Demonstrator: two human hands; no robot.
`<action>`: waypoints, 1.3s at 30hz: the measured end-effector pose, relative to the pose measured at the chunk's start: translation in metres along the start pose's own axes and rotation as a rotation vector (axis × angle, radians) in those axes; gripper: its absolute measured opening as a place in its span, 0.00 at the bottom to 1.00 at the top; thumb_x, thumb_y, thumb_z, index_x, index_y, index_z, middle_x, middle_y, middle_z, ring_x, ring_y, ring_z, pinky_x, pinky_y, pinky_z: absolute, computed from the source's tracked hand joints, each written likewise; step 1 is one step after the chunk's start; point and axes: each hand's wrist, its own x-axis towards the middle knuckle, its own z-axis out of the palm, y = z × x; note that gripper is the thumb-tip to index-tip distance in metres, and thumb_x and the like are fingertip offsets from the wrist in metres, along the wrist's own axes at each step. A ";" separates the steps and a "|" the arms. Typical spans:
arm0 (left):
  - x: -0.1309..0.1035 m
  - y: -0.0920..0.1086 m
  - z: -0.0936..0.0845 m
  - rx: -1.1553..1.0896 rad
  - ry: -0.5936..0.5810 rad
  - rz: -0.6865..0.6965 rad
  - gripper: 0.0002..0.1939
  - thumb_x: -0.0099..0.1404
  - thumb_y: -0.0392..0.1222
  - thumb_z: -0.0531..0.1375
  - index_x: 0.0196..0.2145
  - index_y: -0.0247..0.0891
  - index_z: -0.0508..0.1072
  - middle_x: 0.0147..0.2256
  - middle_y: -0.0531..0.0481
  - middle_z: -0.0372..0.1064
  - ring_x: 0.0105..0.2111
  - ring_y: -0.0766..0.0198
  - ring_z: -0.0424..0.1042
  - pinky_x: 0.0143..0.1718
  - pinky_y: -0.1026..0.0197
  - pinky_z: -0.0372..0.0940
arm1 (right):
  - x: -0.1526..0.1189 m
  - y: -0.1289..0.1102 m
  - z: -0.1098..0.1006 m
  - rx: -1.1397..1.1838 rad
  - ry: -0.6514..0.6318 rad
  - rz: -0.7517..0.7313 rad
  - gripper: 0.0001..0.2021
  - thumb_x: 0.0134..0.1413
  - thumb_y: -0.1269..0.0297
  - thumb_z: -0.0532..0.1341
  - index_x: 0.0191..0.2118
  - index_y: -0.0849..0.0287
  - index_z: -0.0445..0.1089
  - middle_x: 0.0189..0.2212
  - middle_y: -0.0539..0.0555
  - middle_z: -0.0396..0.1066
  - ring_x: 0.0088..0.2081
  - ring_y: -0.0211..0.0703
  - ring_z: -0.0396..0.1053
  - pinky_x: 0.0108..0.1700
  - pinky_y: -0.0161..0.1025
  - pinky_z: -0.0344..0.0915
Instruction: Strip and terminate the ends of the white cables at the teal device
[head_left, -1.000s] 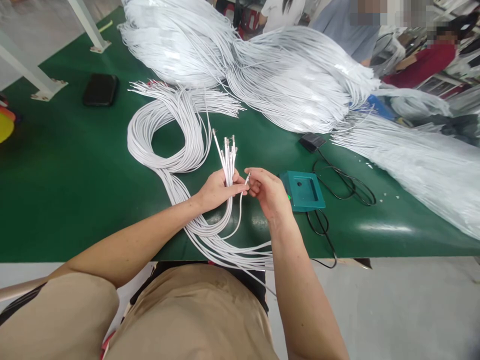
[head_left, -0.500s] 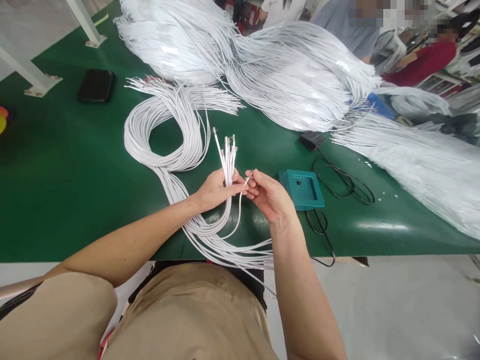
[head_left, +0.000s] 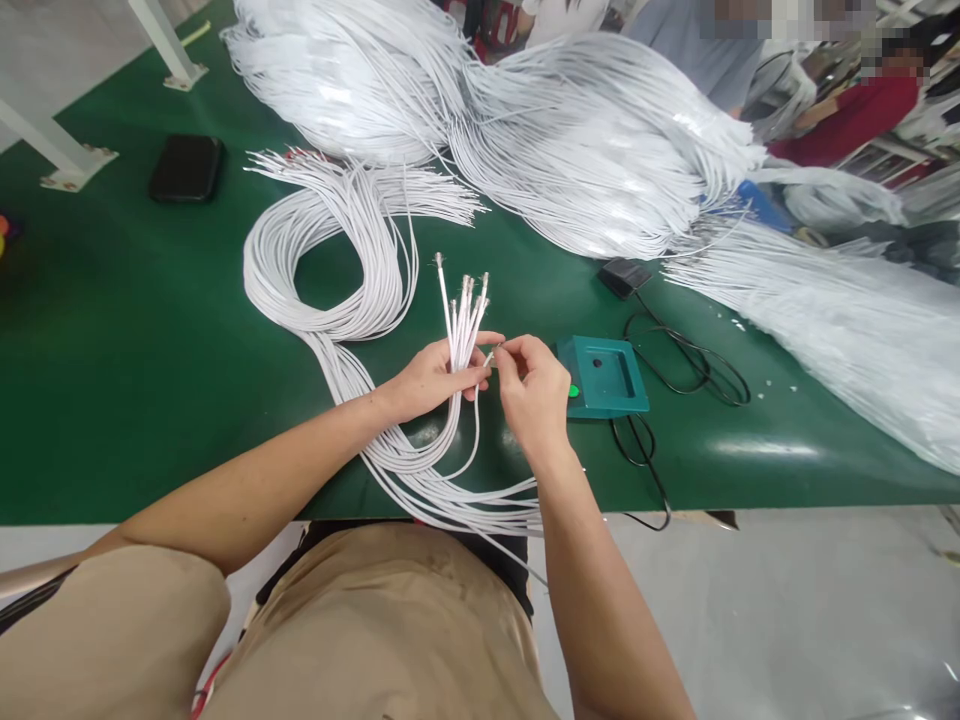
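Several white cables point(head_left: 460, 345) stand upright in my left hand point(head_left: 427, 382), their frayed, stripped ends pointing away from me. Closed round them, that hand also steadies one separate cable between thumb and fingers. My right hand point(head_left: 534, 390) pinches the tip of this single cable point(head_left: 488, 358), just right of the bunch. The fingertips partly cover the tip. Below my hands the cables curve down and run right, under my right forearm. They join a loose coil of white cable point(head_left: 262, 265) on the green table point(head_left: 90, 400).
Big heaps of white cable point(head_left: 585, 140) fill the back and right of the table. A teal box point(head_left: 606, 378) with a green button and black cord sits right of my right hand. Further off lie a black plug-like block point(head_left: 624, 277) and a black case point(head_left: 186, 168). People are behind.
My right hand has turned over, its back now facing up, with fingers pinched at the single cable's tip. The bunch in my left hand has fanned slightly right. The green button has come into view.
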 end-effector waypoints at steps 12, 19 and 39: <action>0.009 -0.011 -0.005 -0.017 0.135 -0.144 0.27 0.56 0.37 0.66 0.53 0.33 0.68 0.29 0.50 0.72 0.23 0.72 0.69 0.24 0.68 0.63 | 0.011 0.033 -0.026 -0.635 -0.118 -0.427 0.09 0.61 0.69 0.52 0.43 0.60 0.68 0.41 0.59 0.72 0.44 0.50 0.64 0.46 0.44 0.56; 0.013 -0.014 -0.004 0.143 0.146 -0.141 0.28 0.55 0.38 0.66 0.53 0.31 0.67 0.30 0.48 0.74 0.27 0.66 0.75 0.26 0.68 0.68 | 0.032 0.047 -0.035 -0.647 -0.357 -0.361 0.05 0.52 0.74 0.58 0.33 0.58 0.69 0.31 0.56 0.74 0.37 0.48 0.67 0.46 0.43 0.57; 0.012 -0.016 -0.001 0.378 0.255 -0.042 0.21 0.53 0.40 0.65 0.45 0.34 0.71 0.29 0.50 0.77 0.22 0.67 0.72 0.29 0.64 0.68 | 0.039 0.023 -0.003 -0.361 -0.225 -0.132 0.06 0.51 0.71 0.59 0.27 0.58 0.72 0.41 0.56 0.74 0.45 0.49 0.69 0.50 0.44 0.61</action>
